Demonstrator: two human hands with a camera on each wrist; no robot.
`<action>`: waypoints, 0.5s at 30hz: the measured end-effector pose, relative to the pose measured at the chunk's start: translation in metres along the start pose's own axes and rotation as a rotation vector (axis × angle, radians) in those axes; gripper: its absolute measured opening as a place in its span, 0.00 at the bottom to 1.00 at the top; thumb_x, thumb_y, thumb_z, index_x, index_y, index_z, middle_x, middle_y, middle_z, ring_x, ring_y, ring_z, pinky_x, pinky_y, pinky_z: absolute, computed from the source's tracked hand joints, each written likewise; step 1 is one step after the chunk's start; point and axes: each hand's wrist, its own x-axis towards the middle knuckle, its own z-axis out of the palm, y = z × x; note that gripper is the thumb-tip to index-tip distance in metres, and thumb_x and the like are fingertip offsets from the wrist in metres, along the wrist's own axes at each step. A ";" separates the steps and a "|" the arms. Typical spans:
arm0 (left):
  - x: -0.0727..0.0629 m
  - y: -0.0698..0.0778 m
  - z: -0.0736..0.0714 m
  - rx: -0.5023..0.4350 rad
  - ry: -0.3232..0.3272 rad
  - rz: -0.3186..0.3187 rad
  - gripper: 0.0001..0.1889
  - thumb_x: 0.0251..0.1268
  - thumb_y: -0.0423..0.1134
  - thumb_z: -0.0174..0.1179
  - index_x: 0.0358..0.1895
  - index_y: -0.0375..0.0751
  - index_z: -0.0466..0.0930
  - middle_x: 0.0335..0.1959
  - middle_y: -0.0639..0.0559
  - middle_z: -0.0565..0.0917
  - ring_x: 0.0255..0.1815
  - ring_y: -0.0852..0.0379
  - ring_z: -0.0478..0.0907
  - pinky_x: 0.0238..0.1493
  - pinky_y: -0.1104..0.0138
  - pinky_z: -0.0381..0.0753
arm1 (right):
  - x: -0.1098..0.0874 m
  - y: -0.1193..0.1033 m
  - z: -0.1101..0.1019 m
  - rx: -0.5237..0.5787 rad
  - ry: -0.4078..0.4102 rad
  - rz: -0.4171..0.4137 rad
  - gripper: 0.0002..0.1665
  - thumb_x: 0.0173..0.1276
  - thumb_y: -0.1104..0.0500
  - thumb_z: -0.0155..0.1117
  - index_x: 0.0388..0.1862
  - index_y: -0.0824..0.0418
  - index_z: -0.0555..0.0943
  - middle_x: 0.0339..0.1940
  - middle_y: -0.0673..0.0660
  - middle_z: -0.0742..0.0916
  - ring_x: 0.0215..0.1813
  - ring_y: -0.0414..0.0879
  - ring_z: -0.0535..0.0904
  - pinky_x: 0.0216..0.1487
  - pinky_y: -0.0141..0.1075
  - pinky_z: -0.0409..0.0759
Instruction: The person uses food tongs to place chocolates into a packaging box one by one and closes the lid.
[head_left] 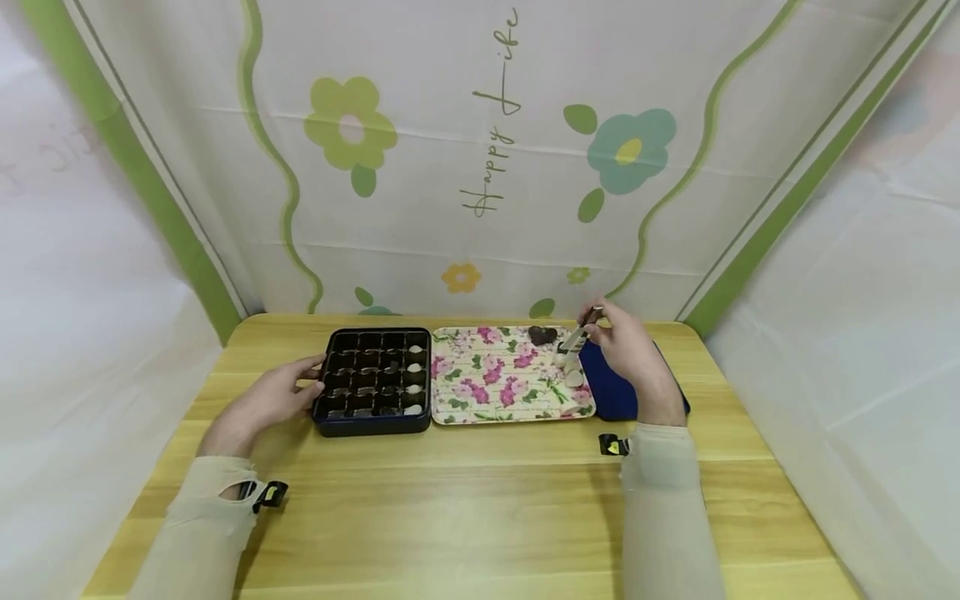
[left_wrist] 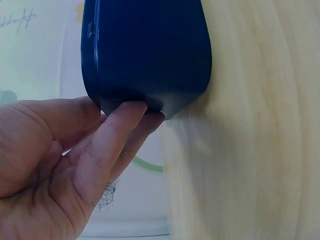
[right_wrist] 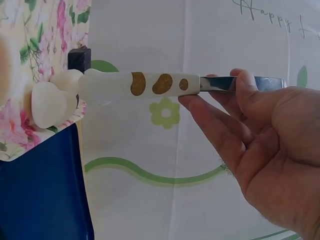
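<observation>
My left hand [head_left: 281,392] touches the left side of a dark blue box [head_left: 371,429], its fingertips against the end wall in the left wrist view. Inside, a black divided insert [head_left: 366,367] has white pieces [head_left: 414,389] down its right column. My right hand [head_left: 626,350] pinches the metal part of tongs [right_wrist: 160,84] with white, brown-spotted arms. The tongs' white tip meets the white pieces at the right side of the floral tray [head_left: 465,375]. One of these is a white heart-shaped piece [right_wrist: 47,105].
Dark heart-shaped pieces [head_left: 542,335] lie at the tray's back right. A blue lid-like panel [head_left: 611,387] lies right of the tray, beneath my right forearm. Everything stands on a wooden table [head_left: 450,508], with a printed curtain [head_left: 420,217] behind and at the sides.
</observation>
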 end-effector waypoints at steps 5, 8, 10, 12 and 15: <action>-0.001 -0.001 0.001 -0.002 -0.010 -0.026 0.35 0.93 0.32 0.59 0.91 0.19 0.58 0.77 0.10 0.77 0.55 0.33 0.96 0.49 0.51 0.99 | 0.003 0.008 0.003 0.052 -0.008 0.015 0.11 0.95 0.68 0.56 0.68 0.64 0.81 0.65 0.70 0.87 0.67 0.71 0.93 0.74 0.63 0.93; -0.001 -0.001 0.000 0.013 -0.003 -0.026 0.35 0.93 0.32 0.59 0.91 0.19 0.59 0.76 0.11 0.78 0.54 0.35 0.96 0.47 0.53 0.97 | 0.005 0.012 0.007 0.076 -0.014 0.029 0.12 0.96 0.68 0.56 0.68 0.64 0.81 0.65 0.69 0.87 0.68 0.71 0.92 0.76 0.62 0.92; -0.001 -0.001 0.001 0.023 0.006 -0.015 0.35 0.93 0.32 0.59 0.90 0.19 0.59 0.75 0.11 0.79 0.53 0.37 0.96 0.46 0.55 0.96 | 0.007 0.015 0.009 0.073 -0.010 0.035 0.12 0.96 0.68 0.56 0.69 0.64 0.81 0.65 0.69 0.87 0.69 0.70 0.92 0.76 0.62 0.92; 0.001 0.000 0.001 0.024 0.012 -0.004 0.34 0.93 0.32 0.60 0.90 0.19 0.60 0.75 0.11 0.80 0.52 0.38 0.96 0.45 0.57 0.94 | 0.008 0.018 0.011 0.062 0.001 0.039 0.12 0.96 0.67 0.56 0.69 0.65 0.81 0.64 0.68 0.86 0.70 0.69 0.92 0.75 0.62 0.92; 0.000 0.001 0.001 0.027 0.015 0.001 0.34 0.92 0.31 0.60 0.90 0.19 0.60 0.74 0.11 0.80 0.52 0.38 0.96 0.45 0.58 0.94 | 0.011 0.021 0.017 0.034 0.039 0.049 0.11 0.97 0.65 0.56 0.67 0.63 0.82 0.62 0.67 0.87 0.69 0.68 0.91 0.72 0.62 0.93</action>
